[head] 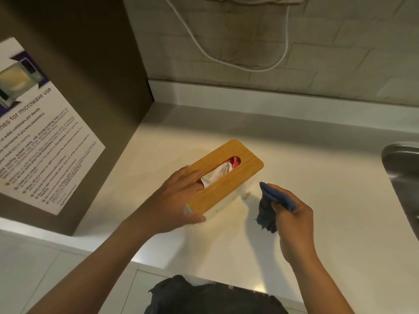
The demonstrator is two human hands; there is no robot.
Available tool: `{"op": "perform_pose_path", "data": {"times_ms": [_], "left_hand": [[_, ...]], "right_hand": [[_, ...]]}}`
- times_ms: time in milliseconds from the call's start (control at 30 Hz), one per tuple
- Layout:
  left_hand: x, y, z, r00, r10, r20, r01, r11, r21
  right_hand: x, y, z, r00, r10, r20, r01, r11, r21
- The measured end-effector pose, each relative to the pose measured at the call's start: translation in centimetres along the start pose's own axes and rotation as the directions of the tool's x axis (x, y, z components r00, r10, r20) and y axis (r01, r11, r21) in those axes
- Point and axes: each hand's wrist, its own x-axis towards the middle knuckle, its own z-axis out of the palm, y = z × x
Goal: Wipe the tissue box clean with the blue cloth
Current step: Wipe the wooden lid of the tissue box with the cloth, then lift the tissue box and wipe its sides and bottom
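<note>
The tissue box (235, 175) lies at an angle on the white counter (317, 182). It has a wooden lid with a slot, a white tissue poking out, and pale sides. My left hand (174, 200) grips the box's near end, fingers over the lid and thumb along the near side. My right hand (292, 214) holds the bunched blue cloth (269, 207) just right of the box. The cloth hangs a little above the counter and does not touch the box.
A brown cabinet side with a microwave notice sheet (43, 137) stands at the left. A steel sink rim (403, 177) is at the right edge. A white cable (226, 62) loops on the tiled wall behind. The counter's front edge runs close to my body.
</note>
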Motion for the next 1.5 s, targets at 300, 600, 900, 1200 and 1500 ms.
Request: {"op": "perform_pose_path", "data": {"times_ms": [300,600,900,1200,1500], "left_hand": [[1.7,-2.3,-4.0,0.984,-0.117,0.138,0.144,0.968,-0.206],[2.1,-5.8,-3.5,0.994,-0.106,0.001,0.094,0.878,-0.469],[2.6,-4.7,-3.1,0.997,-0.055,0.060,0.060,0.994,-0.090],[0.6,-5.3,-1.8,0.991,0.041,-0.124,-0.030,0.995,0.093],[2.5,-4.9,-4.1,0.997,0.004,0.077,-0.009,0.997,0.073]], "right_hand": [[-1.0,0.1,-1.5,1.000,-0.003,-0.025,0.004,0.999,0.032],[0.3,-0.6,1.5,0.980,-0.173,0.101,0.186,0.974,-0.133],[4.1,-2.1,5.9,0.922,-0.336,0.193,0.383,0.865,-0.325],[3.4,-0.2,4.1,0.948,-0.234,0.216,0.289,0.918,-0.273],[3.0,0.4,4.3,0.934,-0.330,0.138,0.358,0.875,-0.326]]}}
